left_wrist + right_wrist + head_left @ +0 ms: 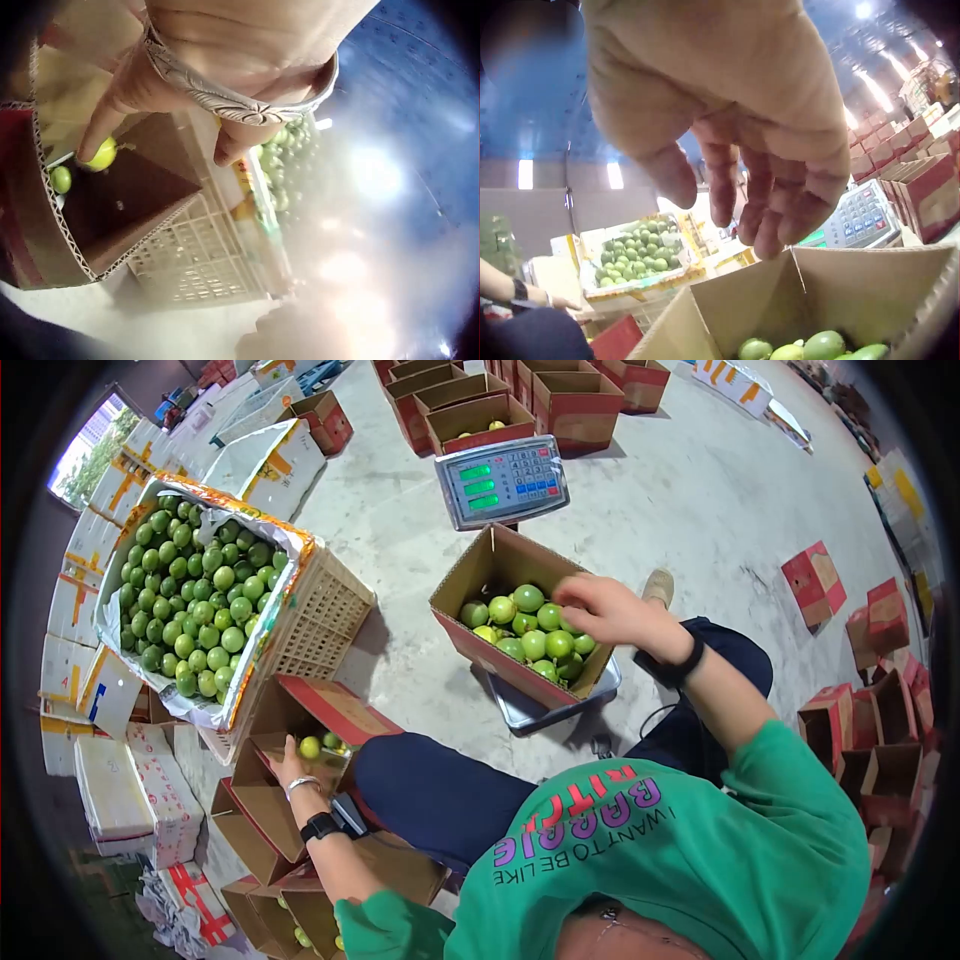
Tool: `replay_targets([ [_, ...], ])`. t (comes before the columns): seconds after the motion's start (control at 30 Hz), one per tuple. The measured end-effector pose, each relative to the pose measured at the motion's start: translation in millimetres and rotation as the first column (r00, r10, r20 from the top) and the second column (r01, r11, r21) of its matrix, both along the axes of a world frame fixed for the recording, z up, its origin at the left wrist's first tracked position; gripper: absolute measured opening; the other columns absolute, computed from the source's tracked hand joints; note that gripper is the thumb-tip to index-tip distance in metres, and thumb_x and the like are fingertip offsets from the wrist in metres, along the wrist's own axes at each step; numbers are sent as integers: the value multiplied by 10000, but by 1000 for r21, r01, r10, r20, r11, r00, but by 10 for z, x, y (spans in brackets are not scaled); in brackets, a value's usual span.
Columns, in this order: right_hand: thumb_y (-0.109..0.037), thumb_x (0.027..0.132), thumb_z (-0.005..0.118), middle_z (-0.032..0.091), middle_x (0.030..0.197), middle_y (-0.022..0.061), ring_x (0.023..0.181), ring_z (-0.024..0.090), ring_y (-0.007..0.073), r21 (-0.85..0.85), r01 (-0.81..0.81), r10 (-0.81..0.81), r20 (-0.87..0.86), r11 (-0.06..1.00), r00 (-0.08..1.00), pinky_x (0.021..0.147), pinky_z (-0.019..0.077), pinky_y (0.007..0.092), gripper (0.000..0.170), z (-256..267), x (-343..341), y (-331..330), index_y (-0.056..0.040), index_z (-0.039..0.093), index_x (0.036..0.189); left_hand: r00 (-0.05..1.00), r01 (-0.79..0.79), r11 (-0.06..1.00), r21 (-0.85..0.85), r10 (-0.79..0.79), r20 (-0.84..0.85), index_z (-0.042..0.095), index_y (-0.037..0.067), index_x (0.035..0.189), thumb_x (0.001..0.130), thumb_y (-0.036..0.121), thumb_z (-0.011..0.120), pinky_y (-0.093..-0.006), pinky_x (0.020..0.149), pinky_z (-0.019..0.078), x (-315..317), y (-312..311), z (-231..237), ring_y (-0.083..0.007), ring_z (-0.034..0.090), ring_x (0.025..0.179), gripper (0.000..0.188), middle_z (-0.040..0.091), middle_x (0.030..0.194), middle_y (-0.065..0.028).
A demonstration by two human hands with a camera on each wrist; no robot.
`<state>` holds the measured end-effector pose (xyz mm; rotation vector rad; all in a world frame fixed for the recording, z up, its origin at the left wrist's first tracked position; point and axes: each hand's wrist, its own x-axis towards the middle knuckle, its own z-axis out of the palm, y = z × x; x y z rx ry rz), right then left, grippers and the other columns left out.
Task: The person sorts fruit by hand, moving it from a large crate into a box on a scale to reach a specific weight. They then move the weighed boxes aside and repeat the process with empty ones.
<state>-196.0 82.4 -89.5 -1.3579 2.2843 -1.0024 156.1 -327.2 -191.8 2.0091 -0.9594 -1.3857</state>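
Note:
My right hand [612, 608] hovers over the right end of a cardboard box [492, 662] of round green fruits [535, 645], which look like passion fruits. Its fingers are loosely bent with nothing between them in the right wrist view. The box stands on the platform of a digital scale [505, 480], its green display lit. At lower left my left hand [290, 768] reaches into another carton [262, 745]. In the left wrist view one extended finger [101, 135] overlaps a yellow-green fruit [103, 155], with the thumb held apart. A smaller green fruit [61, 179] lies beside it.
A lined plastic crate [325, 615] heaped with green fruits stands at left. More open cartons [575, 410] are at the back, and others [890, 740] stack along the right. White foam boxes [110, 780] line the left side. A red carton [813, 585] sits on the floor.

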Motion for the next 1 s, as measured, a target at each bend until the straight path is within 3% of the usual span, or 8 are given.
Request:
replay_targets([
  [0.2,-218,772,637,640,1020,126,943,610,295,931,-320,524,187,175,831,838,469,383,326,-904,-245,-860,-82,625,1069,823,198,814,-546,-440,-358,459,88,1267,897,154,582,-390,838,485,10,890,865,-272,562,1070,396,479,1273,-95],
  [0.27,-204,760,646,648,962,164,907,627,347,833,-227,461,-38,505,887,726,501,435,334,-1356,-113,-641,-99,590,1072,803,146,815,-561,-429,-414,497,55,1194,897,129,574,-335,773,531,170,1260,1065,-222,621,940,316,587,1094,-87],
  [0.47,-209,693,692,649,917,160,894,632,336,850,-137,404,-95,509,910,770,505,410,473,-282,76,-886,-57,523,1108,571,498,784,-372,-619,-540,467,5,1230,886,132,561,-342,842,504,182,2173,1147,-232,625,941,378,583,1103,-151],
  [0.6,-162,710,688,610,969,159,912,617,291,85,-87,82,59,993,995,782,483,394,476,484,428,-905,-41,472,1116,237,538,804,-251,-431,-871,177,107,1429,867,410,595,-506,930,444,-217,2220,1013,-339,451,1211,763,363,1370,-188],
  [0.73,-213,729,725,471,1242,154,1099,510,286,-224,-446,451,-30,867,892,907,433,363,644,780,990,-979,-48,419,1271,-98,543,813,-209,-186,-978,231,136,1416,841,439,610,-542,835,498,-500,2016,1172,-389,488,1156,752,421,1324,-202],
  [0.9,-290,771,678,534,1116,222,1040,520,383,-101,113,-128,-157,988,979,878,434,427,588,241,856,-616,7,442,1220,823,245,728,-640,-506,-260,429,65,1252,815,218,652,-334,758,521,17,1279,1262,-257,590,960,514,564,1080,-155],
  [0.93,-303,751,688,541,1094,235,1013,527,390,-54,193,-200,-187,980,962,856,433,449,620,70,934,-592,44,439,1201,697,717,321,-619,-344,629,348,76,1356,825,218,650,-422,935,426,185,974,1115,-343,475,1153,627,472,1241,-208],
  [1.0,-304,726,707,556,1029,220,951,550,371,212,261,-212,-228,942,950,817,441,448,626,-140,1119,-654,68,444,1154,581,790,312,-527,-108,807,242,104,1433,796,262,690,-471,1049,286,183,942,828,-458,234,1314,794,121,1445,-297],
])
